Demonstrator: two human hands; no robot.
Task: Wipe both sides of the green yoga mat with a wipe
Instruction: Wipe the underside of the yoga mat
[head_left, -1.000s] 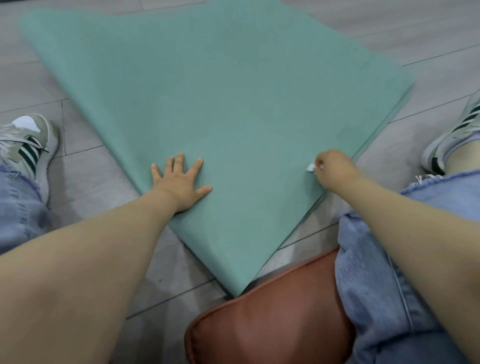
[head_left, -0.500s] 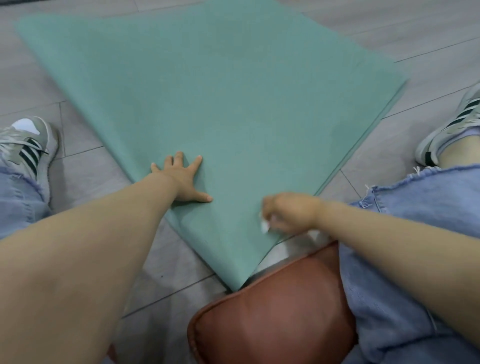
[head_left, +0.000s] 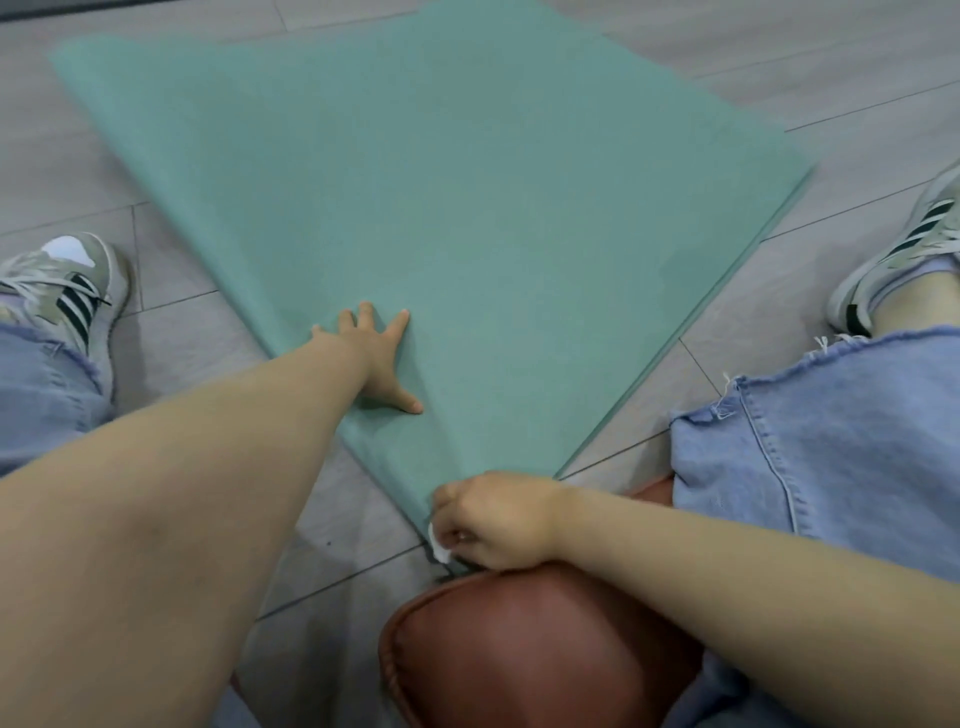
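The left hand presses flat, fingers spread, on the mat (floor, between 2 shoes), while the right hand pinches what seems a wipe at its near corner.

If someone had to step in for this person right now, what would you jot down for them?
Left hand: flat, fingers spread, pressing the green yoga mat to the floor near its left edge.
Right hand: curled round a small white wipe, at the mat's nearest corner, just ahead of the brown cushion.
Mat: spread on the grey floor, one face up.
Done: wiping of the upper face is under way; how much is covered cannot be told.
Left: finish this face, flip the mat, wipe the other.
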